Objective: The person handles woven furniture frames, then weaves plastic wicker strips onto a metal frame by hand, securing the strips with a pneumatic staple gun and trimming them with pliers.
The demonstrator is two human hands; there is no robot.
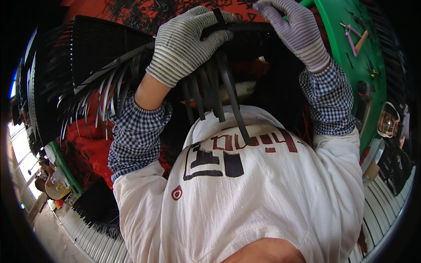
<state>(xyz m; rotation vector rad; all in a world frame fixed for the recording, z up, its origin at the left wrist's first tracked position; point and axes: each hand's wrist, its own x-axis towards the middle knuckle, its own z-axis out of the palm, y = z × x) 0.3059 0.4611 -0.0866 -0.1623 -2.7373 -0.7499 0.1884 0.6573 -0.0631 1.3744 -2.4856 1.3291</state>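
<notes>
My left hand (184,47), in a grey-and-white striped knit glove, is closed at the upper middle. Its thumb and fingers pinch a flat black strip (219,16) at the edge of a dark woven piece (251,27). Below that hand, several loose black strips (213,90) hang down toward my chest. My right hand (294,33), in a similar purplish glove, is raised at the upper right with bent fingers. Its fingertips come together near the top edge, and what they hold, if anything, I cannot make out. A wide black woven panel (105,48) with fringed strip ends spreads to the left.
On the right, a green tabletop (335,26) carries pink-handled pliers (351,39), a stick-like wooden piece (362,43) and a small yellow tool (373,73). Black scraps cover a red surface (92,11) beyond my hands. Red material (90,153) lies left; another person (57,190) is farther off.
</notes>
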